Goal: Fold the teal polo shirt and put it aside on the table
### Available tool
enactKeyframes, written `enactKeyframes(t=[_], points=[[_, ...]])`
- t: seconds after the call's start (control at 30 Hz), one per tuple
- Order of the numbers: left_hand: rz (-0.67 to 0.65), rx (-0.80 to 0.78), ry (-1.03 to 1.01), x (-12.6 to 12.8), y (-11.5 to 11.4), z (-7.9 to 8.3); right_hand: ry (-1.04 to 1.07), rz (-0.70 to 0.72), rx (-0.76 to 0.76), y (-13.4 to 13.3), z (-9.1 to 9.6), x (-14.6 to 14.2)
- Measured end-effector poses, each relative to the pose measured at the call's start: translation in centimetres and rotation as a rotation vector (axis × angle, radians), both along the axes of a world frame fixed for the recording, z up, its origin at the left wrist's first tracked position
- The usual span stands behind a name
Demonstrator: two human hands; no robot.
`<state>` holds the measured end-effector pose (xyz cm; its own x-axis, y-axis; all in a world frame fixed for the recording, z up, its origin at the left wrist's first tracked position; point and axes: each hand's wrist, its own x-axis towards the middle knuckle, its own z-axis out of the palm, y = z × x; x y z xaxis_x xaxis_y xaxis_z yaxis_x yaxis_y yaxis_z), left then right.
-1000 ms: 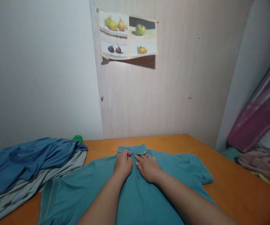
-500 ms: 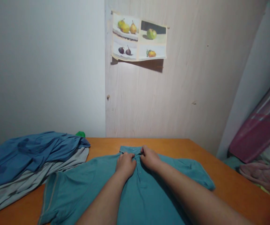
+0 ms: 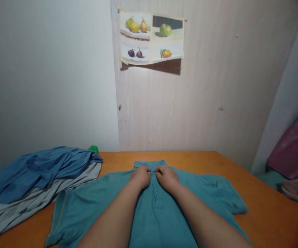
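Note:
A teal polo shirt (image 3: 205,193) lies flat, front up, on an orange wooden table (image 3: 265,206), its collar toward the wall. My left hand (image 3: 140,176) and my right hand (image 3: 166,177) rest side by side just below the collar, on either side of the button placket. Both have their fingers curled and pinching the shirt's fabric at the placket. Small buttons show between the two hands. My forearms cover the middle of the shirt.
A heap of clothes lies at the table's left: a blue garment (image 3: 42,168) over a grey one (image 3: 22,206), with a green scrap (image 3: 94,148) behind. A fruit picture (image 3: 151,36) hangs on the wooden wall panel. Pink bedding (image 3: 293,151) lies at the right.
My right hand slid down from the collar to sit level with my left hand at the placket. The view shifted slightly; the shirt lies as before.

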<state>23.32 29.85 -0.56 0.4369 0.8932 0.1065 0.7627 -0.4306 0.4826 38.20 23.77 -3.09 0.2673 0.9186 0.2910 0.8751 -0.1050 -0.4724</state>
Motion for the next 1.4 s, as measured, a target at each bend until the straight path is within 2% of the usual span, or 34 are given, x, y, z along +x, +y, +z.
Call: enactKeyframes(t=[0.13, 0.3, 0.53, 0.77, 1.13, 1.3, 1.4], points=[[0.056, -0.039, -0.015, 1.0, 1.1, 0.7, 0.005, 0.006, 0.011, -0.1, 0.1, -0.3], [0.094, 0.016, -0.074, 1.7, 0.4, 0.1, 0.018, -0.007, 0.014, 0.1, 0.2, -0.4], [0.035, 0.037, -0.131, 1.8, 0.6, -0.9, 0.034, -0.029, 0.04, 0.5, 0.2, -0.3], [-0.059, -0.007, -0.195, 1.6, 1.2, -1.0, 0.073, -0.014, 0.087, 0.2, 0.3, -0.6], [-0.243, -0.098, -0.422, 0.5, 2.0, -1.3, 0.234, 0.046, 0.242, 0.7, -0.3, -0.5], [-0.274, -0.153, -0.493, 0.2, 2.1, -1.3, 0.321, -0.017, 0.277, 0.8, -0.3, -1.0], [-0.273, -0.175, -0.526, 0.1, 2.1, -1.3, 0.327, 0.022, 0.3, 0.9, -0.2, -1.0]])
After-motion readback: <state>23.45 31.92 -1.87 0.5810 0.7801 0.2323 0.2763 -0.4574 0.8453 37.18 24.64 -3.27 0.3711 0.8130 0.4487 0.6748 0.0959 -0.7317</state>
